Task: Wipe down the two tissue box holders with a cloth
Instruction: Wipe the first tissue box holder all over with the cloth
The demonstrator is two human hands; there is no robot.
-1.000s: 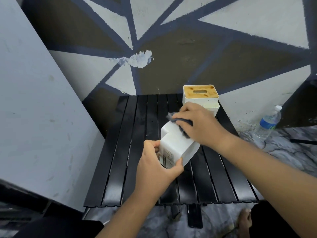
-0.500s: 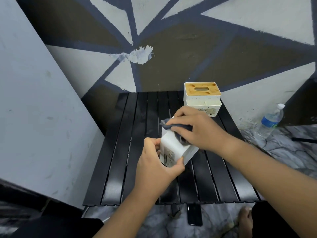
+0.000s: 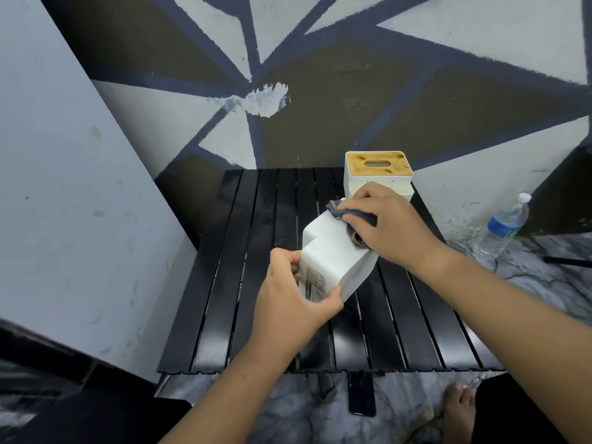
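1. While the left hand [image 3: 298, 302] grips the near end of the white tissue box holder [image 3: 330, 257], thumb on one side and fingers curled round the other, the box sits tilted above the black slatted tabletop [image 3: 243, 283].
2. Right hand [image 3: 397, 225] lies over the box's far upper face. Its fingers curl over a bunched grey cloth [image 3: 350, 216] and press it onto the plastic.
3. Wooden-lidded tissue box holder [image 3: 378, 174] stands upright on the tabletop just beyond the right hand. It is not being wiped.
4. Judgement for this step: keep the left grip firm so the box cannot twist. Spread the cloth flatter, stroke along the face in overlapping passes, and work into the stepped edge near the left fingers. Then turn the box to reach the other faces.
5. Hidden or unclear: the box's underside and far side. The label beneath the left hand is unreadable. How much cloth lies under the right palm cannot be told, and glare hides any dirt.
6. Water bottle [image 3: 507, 221] stands on the floor, well right of the right hand.
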